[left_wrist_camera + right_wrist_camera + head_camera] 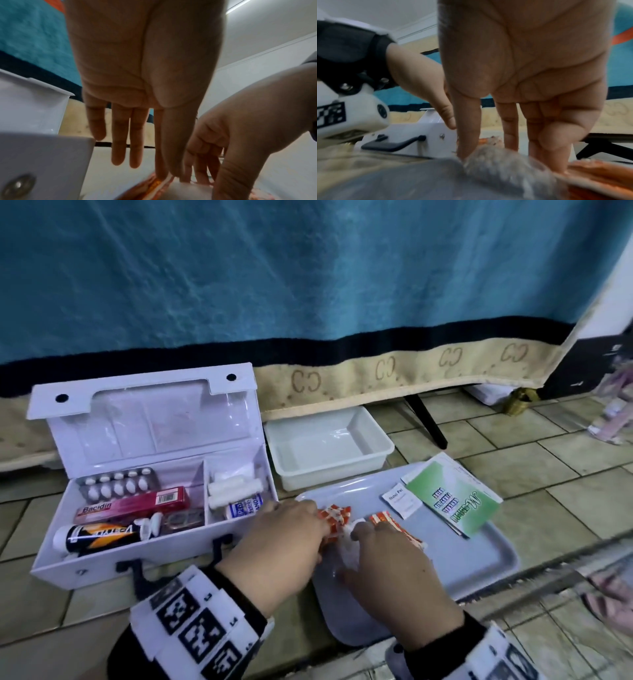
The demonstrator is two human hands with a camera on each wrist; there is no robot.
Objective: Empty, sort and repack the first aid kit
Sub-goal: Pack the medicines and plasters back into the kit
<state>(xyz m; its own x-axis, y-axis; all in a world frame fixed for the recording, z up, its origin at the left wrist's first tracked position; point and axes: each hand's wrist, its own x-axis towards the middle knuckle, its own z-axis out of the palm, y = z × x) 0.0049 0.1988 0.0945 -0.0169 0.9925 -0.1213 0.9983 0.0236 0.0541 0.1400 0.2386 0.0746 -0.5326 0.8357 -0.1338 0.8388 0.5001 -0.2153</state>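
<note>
Hands meet over the grey tray (479,546) on the tiled floor (548,474): the left hand (281,546) and right hand (387,563) spread orange packets (334,517) for sorting, beside the open first aid kit (144,474) (still part full). Left wrist view: straight fingers (118,135) press down, gripping nothing. Right wrist view: fingertips (467,142) rest flat on white gauze (496,159), a teal blanket behind.

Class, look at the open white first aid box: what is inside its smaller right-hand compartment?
In the first aid box, the right compartment holds white gauze rolls above a blue-printed white packet. The left hand hides its front corner; anything beneath is unseen.
</note>
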